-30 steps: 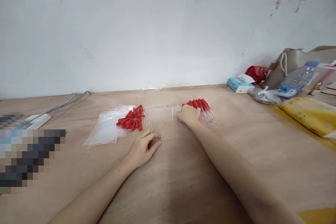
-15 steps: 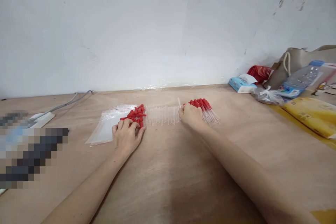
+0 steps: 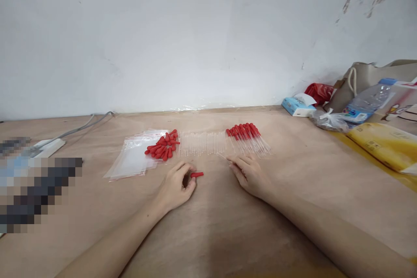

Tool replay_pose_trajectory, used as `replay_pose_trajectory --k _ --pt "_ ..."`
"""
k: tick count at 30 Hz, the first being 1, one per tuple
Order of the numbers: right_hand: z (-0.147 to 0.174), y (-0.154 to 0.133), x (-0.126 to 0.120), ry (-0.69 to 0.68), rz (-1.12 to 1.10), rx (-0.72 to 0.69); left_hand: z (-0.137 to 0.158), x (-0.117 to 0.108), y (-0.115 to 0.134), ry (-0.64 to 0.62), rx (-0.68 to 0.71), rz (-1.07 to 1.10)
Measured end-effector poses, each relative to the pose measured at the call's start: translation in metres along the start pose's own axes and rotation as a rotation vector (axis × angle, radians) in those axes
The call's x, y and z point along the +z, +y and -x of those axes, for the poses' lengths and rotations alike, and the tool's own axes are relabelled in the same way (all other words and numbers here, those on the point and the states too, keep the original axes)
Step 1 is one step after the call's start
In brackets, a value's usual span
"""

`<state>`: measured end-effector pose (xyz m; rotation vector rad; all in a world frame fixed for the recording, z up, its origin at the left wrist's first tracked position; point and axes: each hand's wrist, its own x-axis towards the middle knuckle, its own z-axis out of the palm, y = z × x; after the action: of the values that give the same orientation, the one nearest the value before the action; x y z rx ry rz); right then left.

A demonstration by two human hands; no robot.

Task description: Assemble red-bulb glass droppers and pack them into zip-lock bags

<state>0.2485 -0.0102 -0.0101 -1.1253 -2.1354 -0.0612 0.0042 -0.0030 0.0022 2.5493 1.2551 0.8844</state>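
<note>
Here, the left fingers [image 3: 185,167] pinch a red bulb [image 3: 197,174], the right fingers [image 3: 240,163] a thin tube [image 3: 223,156].

Soft, fairly even light, moderately bright; the wall [image 3: 182,30] shows a cool pale grey across the upper frame, while the bench [image 3: 182,234] looks browner and dimmer toward the bottom. A broad, soft shadow fills the lower centre, alongside the right forearm [image 3: 312,221]. Small glints dot the film [image 3: 192,108] at the wall's foot, mid-frame, and pale glare washes the bags [image 3: 130,158] left of centre. The clear tubes [image 3: 200,143] blur together; the red bulbs [image 3: 159,151] read more plainly. Wide-lens stretching shows toward the right edge, and coarse pixel blocks mask the left
</note>
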Motion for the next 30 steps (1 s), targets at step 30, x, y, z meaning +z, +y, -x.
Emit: replay_pose_trajectory --k 30 --pt "0.001 -0.006 0.004 -0.148 -0.098 -0.203 0.002 0.005 0.014 -0.131 -0.046 0.446"
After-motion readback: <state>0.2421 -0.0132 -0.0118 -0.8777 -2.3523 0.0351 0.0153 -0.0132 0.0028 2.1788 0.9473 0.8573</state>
